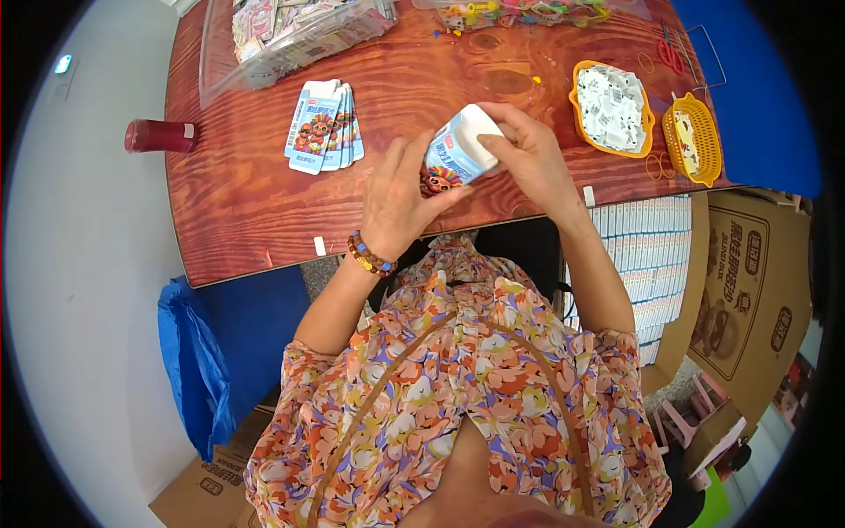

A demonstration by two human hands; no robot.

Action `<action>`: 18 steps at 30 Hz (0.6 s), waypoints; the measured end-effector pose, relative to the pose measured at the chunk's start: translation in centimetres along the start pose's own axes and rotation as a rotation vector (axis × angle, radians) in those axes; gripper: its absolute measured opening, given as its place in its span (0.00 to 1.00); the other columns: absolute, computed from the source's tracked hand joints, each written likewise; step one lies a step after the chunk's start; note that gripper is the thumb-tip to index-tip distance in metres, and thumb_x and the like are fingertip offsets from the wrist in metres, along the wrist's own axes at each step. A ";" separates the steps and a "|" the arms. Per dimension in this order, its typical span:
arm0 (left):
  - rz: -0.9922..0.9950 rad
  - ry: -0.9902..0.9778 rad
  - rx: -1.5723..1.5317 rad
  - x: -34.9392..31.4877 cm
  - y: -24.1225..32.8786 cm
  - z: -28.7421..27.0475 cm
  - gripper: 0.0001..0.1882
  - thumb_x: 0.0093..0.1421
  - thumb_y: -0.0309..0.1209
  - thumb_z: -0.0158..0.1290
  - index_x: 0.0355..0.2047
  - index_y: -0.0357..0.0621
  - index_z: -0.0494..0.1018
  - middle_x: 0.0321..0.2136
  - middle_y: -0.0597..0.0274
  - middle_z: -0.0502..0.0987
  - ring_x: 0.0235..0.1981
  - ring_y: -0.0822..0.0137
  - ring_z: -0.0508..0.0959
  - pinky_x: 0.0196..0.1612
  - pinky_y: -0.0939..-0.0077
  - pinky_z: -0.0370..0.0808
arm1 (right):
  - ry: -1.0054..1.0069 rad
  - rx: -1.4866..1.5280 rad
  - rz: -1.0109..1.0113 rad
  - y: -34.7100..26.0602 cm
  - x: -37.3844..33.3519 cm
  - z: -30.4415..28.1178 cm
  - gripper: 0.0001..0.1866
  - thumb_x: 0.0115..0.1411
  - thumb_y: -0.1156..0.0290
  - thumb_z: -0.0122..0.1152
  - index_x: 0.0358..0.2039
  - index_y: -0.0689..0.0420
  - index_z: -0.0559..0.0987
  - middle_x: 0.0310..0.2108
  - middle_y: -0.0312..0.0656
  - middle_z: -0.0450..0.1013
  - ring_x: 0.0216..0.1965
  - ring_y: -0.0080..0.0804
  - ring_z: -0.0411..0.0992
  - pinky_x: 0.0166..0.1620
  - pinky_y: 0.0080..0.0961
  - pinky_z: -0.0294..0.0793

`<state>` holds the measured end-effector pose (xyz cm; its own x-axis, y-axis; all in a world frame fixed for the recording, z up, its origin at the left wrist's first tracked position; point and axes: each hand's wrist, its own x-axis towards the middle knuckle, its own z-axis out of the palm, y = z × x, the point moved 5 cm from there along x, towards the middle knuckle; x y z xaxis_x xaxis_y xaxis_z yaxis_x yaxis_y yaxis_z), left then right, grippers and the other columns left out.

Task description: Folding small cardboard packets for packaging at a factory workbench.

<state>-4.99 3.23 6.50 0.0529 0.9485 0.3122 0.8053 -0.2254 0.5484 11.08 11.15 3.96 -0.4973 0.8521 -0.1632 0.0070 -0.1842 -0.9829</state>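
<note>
Both of my hands hold a small light-blue and white carton (pixel 451 151) just above the table's front half. Cartoon art and print cover its front, and its white upper end faces up and to the right. My left hand (pixel 396 194) is closed round the lower left side. At the upper end my right hand (pixel 535 163) grips the carton, thumb on the white part and fingers behind. Whether anything is inside cannot be seen. A fanned stack of flattened matching cartons (pixel 321 130) lies left of my hands.
The wooden table (pixel 246 202) bears a clear bin of packets (pixel 264 77), another of colourful pieces (pixel 524 13), a yellow basket of white sachets (pixel 575 99), a smaller yellow basket (pixel 715 145), red-handled scissors (pixel 671 58) and a dark red jar (pixel 160 136). Below right stands a cardboard box (pixel 695 290) filled with cartons.
</note>
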 end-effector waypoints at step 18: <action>-0.231 0.066 -0.516 0.3 -0.9 2.3 0.29 0.51 0.28 0.67 0.53 0.39 0.69 0.33 0.53 0.79 0.37 0.59 0.81 0.36 0.68 0.77 | 0.223 -0.108 -0.274 1.8 -2.2 -0.7 0.13 0.64 0.81 0.56 0.50 0.64 0.76 0.43 0.38 0.77 0.46 0.22 0.74 0.50 0.18 0.74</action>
<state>-4.39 4.25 4.33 -0.1413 0.9739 0.1779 0.3979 -0.1087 0.9110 12.85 9.28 2.54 -0.2925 0.9506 0.1039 -0.0026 0.1079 -0.9942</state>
